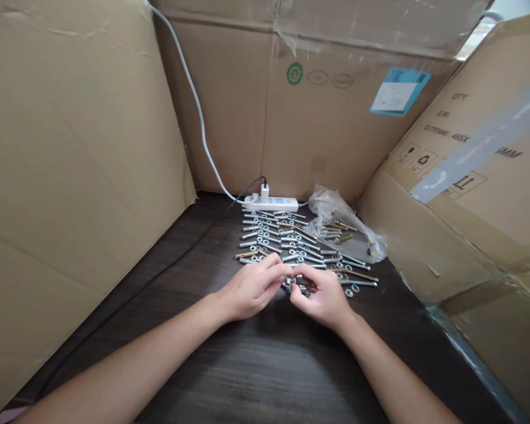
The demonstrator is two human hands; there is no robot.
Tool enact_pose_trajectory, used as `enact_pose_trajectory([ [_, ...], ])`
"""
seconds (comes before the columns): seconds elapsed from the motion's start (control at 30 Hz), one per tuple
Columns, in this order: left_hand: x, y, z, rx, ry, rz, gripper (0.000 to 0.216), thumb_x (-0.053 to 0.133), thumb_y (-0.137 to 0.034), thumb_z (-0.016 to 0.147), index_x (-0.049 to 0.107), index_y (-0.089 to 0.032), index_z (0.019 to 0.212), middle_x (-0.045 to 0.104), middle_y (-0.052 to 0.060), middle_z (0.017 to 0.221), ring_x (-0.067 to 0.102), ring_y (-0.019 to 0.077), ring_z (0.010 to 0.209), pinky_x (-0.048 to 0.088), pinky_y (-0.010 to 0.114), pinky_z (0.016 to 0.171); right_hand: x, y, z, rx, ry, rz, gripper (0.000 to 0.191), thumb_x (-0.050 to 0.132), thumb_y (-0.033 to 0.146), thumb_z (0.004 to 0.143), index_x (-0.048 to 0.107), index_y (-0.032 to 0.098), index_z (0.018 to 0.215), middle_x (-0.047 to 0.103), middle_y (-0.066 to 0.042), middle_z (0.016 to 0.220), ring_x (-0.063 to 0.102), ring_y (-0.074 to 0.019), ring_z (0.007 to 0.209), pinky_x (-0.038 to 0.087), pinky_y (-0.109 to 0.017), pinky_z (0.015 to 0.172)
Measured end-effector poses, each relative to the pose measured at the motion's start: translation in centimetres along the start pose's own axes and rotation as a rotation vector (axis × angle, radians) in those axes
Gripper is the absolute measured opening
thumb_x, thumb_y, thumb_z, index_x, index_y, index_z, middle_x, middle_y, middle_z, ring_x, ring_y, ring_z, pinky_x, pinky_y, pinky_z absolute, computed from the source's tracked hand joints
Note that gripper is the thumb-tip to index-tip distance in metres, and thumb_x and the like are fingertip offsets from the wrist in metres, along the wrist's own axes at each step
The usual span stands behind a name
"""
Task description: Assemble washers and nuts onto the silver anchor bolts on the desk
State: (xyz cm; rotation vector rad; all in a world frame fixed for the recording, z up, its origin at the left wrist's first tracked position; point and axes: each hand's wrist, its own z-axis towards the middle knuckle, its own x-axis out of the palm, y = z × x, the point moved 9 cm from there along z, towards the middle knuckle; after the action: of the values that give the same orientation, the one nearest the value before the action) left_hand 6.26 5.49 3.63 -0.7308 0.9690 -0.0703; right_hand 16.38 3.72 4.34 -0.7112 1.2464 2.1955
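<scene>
My left hand point(252, 290) and my right hand point(320, 297) meet at the middle of the dark wooden table point(265, 365), fingers pinched together around a small metal bolt point(291, 281) held between them. Just beyond the fingertips lie rows of several silver bolts with washers point(282, 241). A few more bolts and loose washers point(355, 282) lie to the right of my right hand. What exactly each fingertip grips is partly hidden.
A crumpled clear plastic bag point(340, 218) with brass-coloured bolts lies at the back right. A white power strip point(271, 203) with a plug and white cable point(194, 100) sits at the back. Large cardboard boxes point(70, 176) wall in the table on three sides.
</scene>
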Motion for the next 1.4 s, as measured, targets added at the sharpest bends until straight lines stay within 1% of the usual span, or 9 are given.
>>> enact_pose_trajectory([
  [0.17,-0.01,0.11,0.23,-0.034,0.023,0.012,0.022,0.034,-0.020,0.095,0.051,-0.020,0.107,0.050,0.003,0.095,0.052,0.0136,0.081,0.042,0.024,0.075,-0.02,0.07,0.01,-0.010,-0.003,0.001,0.014,0.054,0.020,0.071,0.063,0.017,0.081,0.054,0.004,0.057,0.043,-0.0078,0.044,0.034,-0.019,0.047],
  [0.4,0.37,0.17,0.34,-0.036,0.070,0.033,0.022,0.031,-0.021,0.096,0.051,-0.017,0.089,0.054,0.002,0.086,0.051,0.0136,0.078,0.040,0.023,0.071,-0.04,0.10,-0.02,-0.006,0.003,-0.009,0.009,0.054,0.020,0.071,0.061,0.017,0.076,0.053,0.004,0.055,0.044,-0.0080,0.045,0.034,-0.018,0.046],
  [0.53,-0.04,0.31,0.22,-0.057,0.013,0.025,0.017,0.034,-0.021,0.095,0.050,-0.018,0.099,0.053,0.003,0.092,0.051,0.0140,0.080,0.041,0.024,0.072,0.09,-0.09,-0.04,0.002,0.009,-0.006,0.011,0.055,0.020,0.071,0.062,0.017,0.079,0.055,0.003,0.057,0.044,-0.0081,0.045,0.034,-0.018,0.046],
  [0.7,-0.13,-0.13,0.02,-0.005,-0.007,0.009,0.022,0.035,-0.019,0.093,0.050,-0.021,0.109,0.050,0.004,0.095,0.051,0.0131,0.077,0.042,0.024,0.071,0.18,-0.16,-0.04,0.004,0.018,-0.008,0.014,0.054,0.019,0.071,0.063,0.018,0.081,0.052,0.005,0.056,0.042,-0.0077,0.044,0.034,-0.019,0.047],
  [0.9,-0.11,-0.14,0.12,-0.015,0.001,0.008,0.021,0.035,-0.018,0.093,0.051,-0.020,0.106,0.050,0.004,0.094,0.051,0.0128,0.077,0.042,0.024,0.072,0.23,-0.20,-0.09,0.014,0.025,-0.007,0.014,0.054,0.020,0.071,0.063,0.018,0.081,0.054,0.004,0.056,0.043,-0.0081,0.044,0.035,-0.019,0.047],
  [1.03,-0.16,-0.23,0.24,-0.019,0.014,0.025,0.020,0.034,-0.019,0.093,0.051,-0.019,0.105,0.052,0.004,0.095,0.052,0.0140,0.081,0.042,0.025,0.075,0.25,-0.22,-0.14,0.012,0.022,-0.005,0.014,0.055,0.020,0.071,0.063,0.018,0.082,0.055,0.004,0.057,0.044,-0.0083,0.045,0.035,-0.019,0.047],
  [1.1,-0.10,-0.16,0.28,-0.024,0.024,0.029,0.020,0.032,-0.020,0.094,0.051,-0.018,0.101,0.054,0.004,0.094,0.052,0.0144,0.082,0.041,0.025,0.075,0.23,-0.12,-0.13,0.005,0.023,-0.009,0.012,0.054,0.020,0.071,0.062,0.018,0.080,0.054,0.004,0.056,0.045,-0.0084,0.045,0.034,-0.019,0.047],
  [1.27,0.25,0.12,0.34,-0.042,0.054,0.057,0.026,0.030,-0.024,0.095,0.053,-0.017,0.086,0.055,0.003,0.083,0.051,0.0138,0.073,0.040,0.024,0.068,0.10,-0.02,-0.08,0.004,0.017,-0.021,0.009,0.054,0.021,0.071,0.061,0.018,0.077,0.051,0.004,0.053,0.044,-0.0083,0.044,0.034,-0.019,0.045],
  [1.4,0.05,0.24,0.31,-0.061,0.031,0.043,0.020,0.032,-0.023,0.095,0.052,-0.018,0.093,0.055,0.003,0.087,0.051,0.0140,0.076,0.041,0.024,0.069,0.15,-0.13,-0.10,0.002,0.013,-0.026,0.009,0.054,0.022,0.071,0.061,0.018,0.077,0.052,0.004,0.054,0.044,-0.0086,0.044,0.033,-0.019,0.045],
])
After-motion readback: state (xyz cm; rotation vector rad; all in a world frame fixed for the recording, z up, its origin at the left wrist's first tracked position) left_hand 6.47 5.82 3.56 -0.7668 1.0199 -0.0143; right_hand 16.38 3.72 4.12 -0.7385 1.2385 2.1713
